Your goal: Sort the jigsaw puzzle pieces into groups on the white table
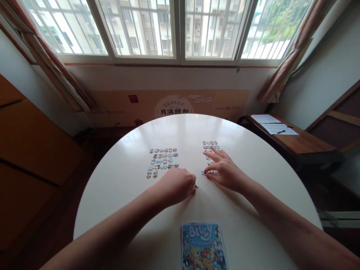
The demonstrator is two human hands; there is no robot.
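My left hand (178, 183) is closed low over the table, pinching a small jigsaw puzzle piece (196, 186) that pokes out at the fingertips. Just left of it, rows of loose puzzle pieces (163, 160) lie flat, partly covered by the hand. On the right, my right hand (223, 167) rests over a second, narrower group of pieces (210, 143). Its thumb and index finger come together at a piece in the group's lowest row, while the other fingers stretch out above. That hand hides much of this group.
A blue Bluey picture sheet (203, 245) lies at the near edge of the round white table (112, 202). To the right, a wooden side table (306, 144) holds papers (277, 129) and a dark pen (281, 131). A printed cardboard panel (112, 107) stands below the window.
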